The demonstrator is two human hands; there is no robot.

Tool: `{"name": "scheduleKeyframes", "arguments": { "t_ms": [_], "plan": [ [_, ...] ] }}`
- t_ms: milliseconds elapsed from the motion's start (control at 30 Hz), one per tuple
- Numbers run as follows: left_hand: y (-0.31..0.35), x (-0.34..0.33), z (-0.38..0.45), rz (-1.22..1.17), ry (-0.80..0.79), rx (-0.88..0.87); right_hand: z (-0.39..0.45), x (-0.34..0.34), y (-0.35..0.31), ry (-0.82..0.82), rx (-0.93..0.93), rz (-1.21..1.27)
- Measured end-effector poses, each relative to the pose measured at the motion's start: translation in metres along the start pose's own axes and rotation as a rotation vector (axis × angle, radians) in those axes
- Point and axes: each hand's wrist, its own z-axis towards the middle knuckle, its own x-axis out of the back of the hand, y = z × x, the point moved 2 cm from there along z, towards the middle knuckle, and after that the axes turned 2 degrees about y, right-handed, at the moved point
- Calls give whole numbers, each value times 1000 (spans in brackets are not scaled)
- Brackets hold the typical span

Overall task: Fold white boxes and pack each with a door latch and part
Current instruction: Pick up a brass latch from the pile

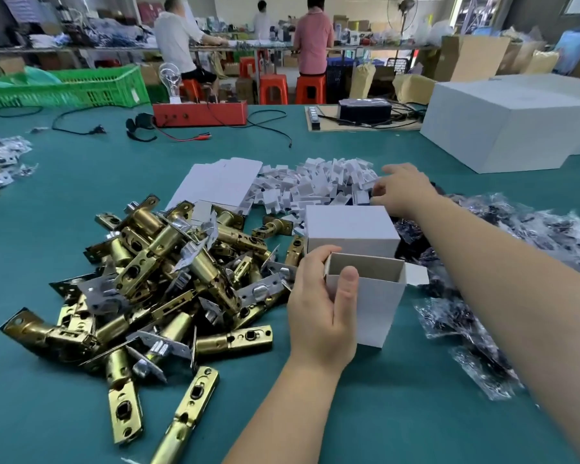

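Left hand (318,296) gripped open-topped white cardboard box (369,296), thumb on front face, fingers round left wall; box upright at table centre. Right hand (402,192) reached to 1 o'clock, fingers pinching small white folded card part (365,186) at edge of white parts heap (318,185). Heap of brass door latches (154,279) lay at 9 o'clock on teal table (382,413). Bagged dark parts (482,313) lay at 3 o'clock.

orange stools (273,88) stand by cluttered workbenches (215,46) behind.
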Motion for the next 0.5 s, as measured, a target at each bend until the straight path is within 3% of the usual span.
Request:
{"name": "scheduleKeyframes", "arguments": {
  "t_ms": [167,367,500],
  "plan": [
    [0,-1,1,1,11,-10,12,-11,-11,-160,132,-10],
    [1,-1,1,15,33,-24,-5,-10,-8,-123,117,-122],
    [3,0,1,18,34,-5,-6,-10,-12,-122,131,-56]
  ]
}}
